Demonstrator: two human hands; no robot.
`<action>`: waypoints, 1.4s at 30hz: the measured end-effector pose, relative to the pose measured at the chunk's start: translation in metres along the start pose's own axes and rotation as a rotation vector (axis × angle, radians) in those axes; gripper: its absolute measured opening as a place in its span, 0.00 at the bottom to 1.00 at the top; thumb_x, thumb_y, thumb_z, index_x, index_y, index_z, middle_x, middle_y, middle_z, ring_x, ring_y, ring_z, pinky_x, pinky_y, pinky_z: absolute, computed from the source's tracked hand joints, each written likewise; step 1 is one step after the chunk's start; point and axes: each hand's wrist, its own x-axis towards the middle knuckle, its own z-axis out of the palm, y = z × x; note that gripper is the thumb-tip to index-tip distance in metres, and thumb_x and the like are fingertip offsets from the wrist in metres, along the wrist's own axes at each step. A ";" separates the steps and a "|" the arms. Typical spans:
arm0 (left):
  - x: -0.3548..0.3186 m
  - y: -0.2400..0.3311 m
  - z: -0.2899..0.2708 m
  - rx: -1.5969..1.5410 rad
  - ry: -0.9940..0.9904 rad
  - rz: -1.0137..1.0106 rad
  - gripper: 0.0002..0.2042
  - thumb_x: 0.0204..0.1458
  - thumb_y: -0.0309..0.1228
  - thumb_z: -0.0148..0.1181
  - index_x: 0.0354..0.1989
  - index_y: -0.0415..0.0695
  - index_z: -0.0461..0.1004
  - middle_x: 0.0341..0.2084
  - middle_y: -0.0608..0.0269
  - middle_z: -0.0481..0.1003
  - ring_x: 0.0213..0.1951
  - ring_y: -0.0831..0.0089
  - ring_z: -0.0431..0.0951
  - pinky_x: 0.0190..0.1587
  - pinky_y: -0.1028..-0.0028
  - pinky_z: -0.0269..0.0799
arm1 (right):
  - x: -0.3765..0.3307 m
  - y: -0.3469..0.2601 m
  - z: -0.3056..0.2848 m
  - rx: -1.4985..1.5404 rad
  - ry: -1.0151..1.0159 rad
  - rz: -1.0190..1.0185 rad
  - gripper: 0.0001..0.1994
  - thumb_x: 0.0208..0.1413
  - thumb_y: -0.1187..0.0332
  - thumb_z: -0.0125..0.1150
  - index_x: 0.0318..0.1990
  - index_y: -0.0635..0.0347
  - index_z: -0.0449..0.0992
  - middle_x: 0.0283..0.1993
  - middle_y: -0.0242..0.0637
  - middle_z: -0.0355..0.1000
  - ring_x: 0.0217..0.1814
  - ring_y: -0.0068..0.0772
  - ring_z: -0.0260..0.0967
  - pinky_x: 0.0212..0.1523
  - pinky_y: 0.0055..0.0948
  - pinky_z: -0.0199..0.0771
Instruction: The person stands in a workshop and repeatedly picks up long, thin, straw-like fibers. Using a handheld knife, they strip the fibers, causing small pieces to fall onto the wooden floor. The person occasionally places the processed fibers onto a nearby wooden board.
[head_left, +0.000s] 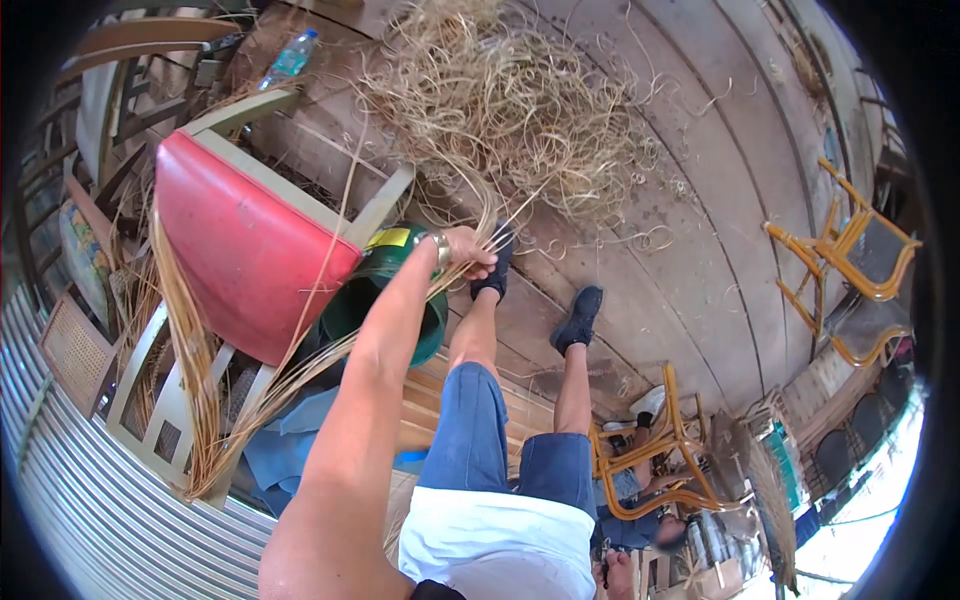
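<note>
My left hand is stretched out ahead with a watch on the wrist. It is closed around a bunch of thin pale cane strands that trail back past a green bucket toward the lower left. Just beyond the hand lies a big tangled heap of the same strands on the plank floor. A chair with a red seat is tipped against the bucket to the left of the hand. My legs in blue shorts and black shoes reach out below the hand. My right hand is out of sight.
A long sheaf of cane hangs beside the red chair. A water bottle lies at the top left. Yellow metal chair frames stand at the right and the lower right. Corrugated metal sheet covers the lower left.
</note>
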 end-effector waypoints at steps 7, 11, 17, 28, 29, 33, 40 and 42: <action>-0.188 0.066 0.029 -0.399 0.853 1.016 0.10 0.60 0.39 0.53 0.36 0.46 0.73 0.18 0.70 0.72 0.17 0.86 0.64 0.17 0.83 0.56 | -0.012 -0.051 -0.020 -0.023 -0.040 -0.214 0.14 0.64 0.61 0.49 0.29 0.59 0.63 0.17 0.41 0.69 0.09 0.27 0.59 0.08 0.26 0.56; -0.382 0.119 0.037 -0.256 1.359 1.346 0.08 0.61 0.36 0.52 0.42 0.46 0.74 0.19 0.71 0.73 0.17 0.86 0.64 0.20 0.83 0.58 | 0.001 -0.073 -0.040 -0.055 -0.066 -0.374 0.14 0.63 0.59 0.49 0.28 0.58 0.64 0.17 0.39 0.69 0.08 0.27 0.58 0.08 0.27 0.56; -0.510 0.131 -0.027 -0.049 1.693 1.462 0.11 0.62 0.35 0.50 0.46 0.42 0.70 0.21 0.71 0.73 0.20 0.87 0.65 0.21 0.84 0.61 | 0.009 -0.120 -0.070 -0.114 0.032 -0.484 0.13 0.62 0.59 0.50 0.29 0.58 0.66 0.16 0.37 0.68 0.08 0.25 0.58 0.08 0.24 0.55; -0.351 -0.070 -0.032 0.338 1.477 -0.156 0.44 0.47 0.60 0.57 0.66 0.43 0.50 0.62 0.45 0.59 0.64 0.49 0.58 0.64 0.53 0.53 | -0.015 -0.135 -0.074 -0.199 0.081 -0.553 0.13 0.61 0.61 0.52 0.29 0.60 0.66 0.17 0.37 0.69 0.09 0.23 0.59 0.08 0.24 0.57; -0.343 -0.082 -0.024 0.349 1.504 -0.165 0.42 0.49 0.57 0.57 0.66 0.44 0.51 0.61 0.47 0.60 0.63 0.49 0.59 0.63 0.53 0.54 | -0.013 -0.131 -0.075 -0.220 0.079 -0.551 0.13 0.61 0.61 0.52 0.28 0.60 0.66 0.17 0.37 0.69 0.09 0.23 0.59 0.09 0.25 0.57; -0.327 -0.111 -0.027 0.239 1.586 -0.120 0.31 0.52 0.48 0.57 0.62 0.48 0.60 0.54 0.47 0.69 0.58 0.52 0.67 0.59 0.55 0.61 | -0.021 -0.138 -0.066 -0.242 0.096 -0.527 0.14 0.61 0.62 0.52 0.27 0.60 0.66 0.17 0.37 0.69 0.11 0.23 0.61 0.10 0.25 0.58; -0.343 -0.112 -0.049 0.065 1.815 0.182 0.09 0.42 0.31 0.69 0.32 0.44 0.78 0.33 0.54 0.72 0.39 0.58 0.73 0.49 0.64 0.69 | -0.016 -0.146 -0.054 -0.262 0.067 -0.565 0.14 0.62 0.60 0.51 0.29 0.60 0.67 0.17 0.37 0.69 0.10 0.23 0.60 0.10 0.24 0.57; -0.349 -0.122 -0.069 -0.020 1.805 0.220 0.11 0.41 0.31 0.69 0.33 0.45 0.77 0.33 0.54 0.72 0.40 0.57 0.74 0.49 0.64 0.70 | -0.030 -0.159 -0.045 -0.258 0.062 -0.588 0.14 0.62 0.60 0.50 0.29 0.60 0.66 0.17 0.37 0.69 0.10 0.23 0.60 0.10 0.24 0.57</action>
